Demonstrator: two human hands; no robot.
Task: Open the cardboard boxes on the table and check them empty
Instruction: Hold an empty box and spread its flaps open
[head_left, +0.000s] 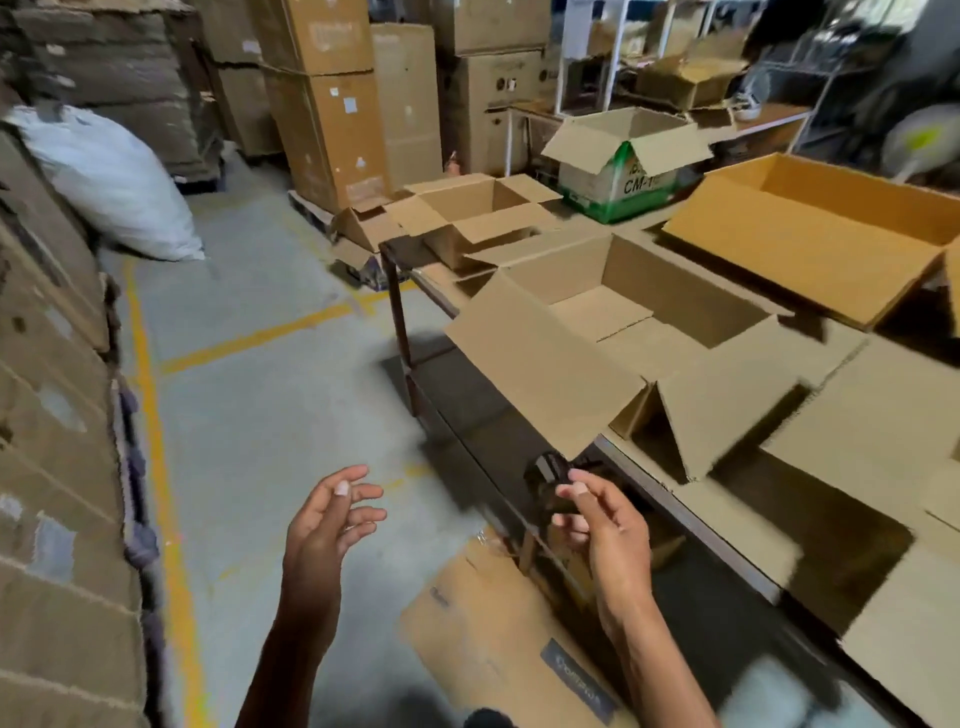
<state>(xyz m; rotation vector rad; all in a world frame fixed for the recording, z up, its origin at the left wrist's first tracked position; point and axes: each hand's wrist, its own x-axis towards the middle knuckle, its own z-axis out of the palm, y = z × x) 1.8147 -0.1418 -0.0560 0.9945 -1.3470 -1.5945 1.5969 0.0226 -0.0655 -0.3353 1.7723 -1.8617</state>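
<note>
- I count two hands low in my view. The left hand (332, 514) hangs over the floor with loose, half-bent fingers, so its grip is wide and holds nothing.
- The right hand (597, 525) is near the bench (675, 499) edge. Its fingers curl a little just by a small dark thing (545, 470). It is too blurry for me to tell what that thing is, or whether the grip is on it.
- I count four open boxes up on the bench. All are plain brown cardboard, flat-sided, with square corners.
- The near box (649, 312) sits in front of my hands. Its flaps stick out, and one big flap leans out past the bench edge. Inside I see only the brown bottom flaps.
- The wide box (810, 228) is to the right, a brighter yellow-brown, long and shallow.
- The far box (483, 208) is at the bench's end, with four flaps spread out.
- The green and white box (623, 171) is behind it, with printed letters on its side.
- More flat cardboard (883, 415) lies on the bench at the right.
- One flat sheet (493, 623) lies on the grey floor (260, 389), which has yellow painted lines.
- One white sack (114, 182) leans at the left, soft and lumpy.
- Tall brown cartons (327, 104) are stacked at the back.
</note>
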